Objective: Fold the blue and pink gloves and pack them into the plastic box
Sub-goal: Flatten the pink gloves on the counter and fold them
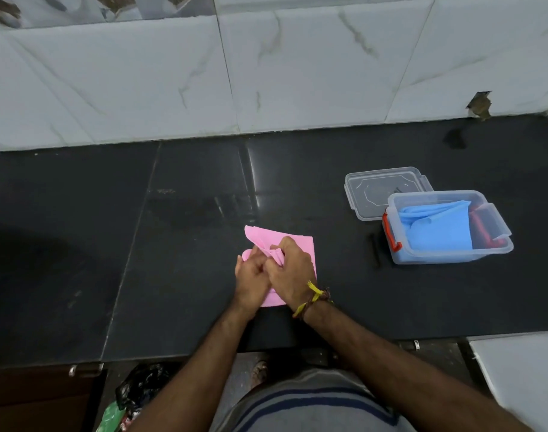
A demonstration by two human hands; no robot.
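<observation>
A pink glove [268, 240] lies partly folded on the black counter [185, 244], in the middle near the front edge. My left hand [251, 277] and my right hand [290, 272] sit side by side on top of it, and both pinch its pink material between curled fingers. To the right stands the clear plastic box [441, 256] with red latches. A folded blue glove [437, 227] lies inside it. Much of the pink glove is hidden under my hands.
The box's clear lid [372, 191] lies flat behind and left of the box. A thin dark stick [375, 249] lies just left of the box. A white marbled tile wall [266, 73] rises behind the counter. Bags sit on the floor below the front edge.
</observation>
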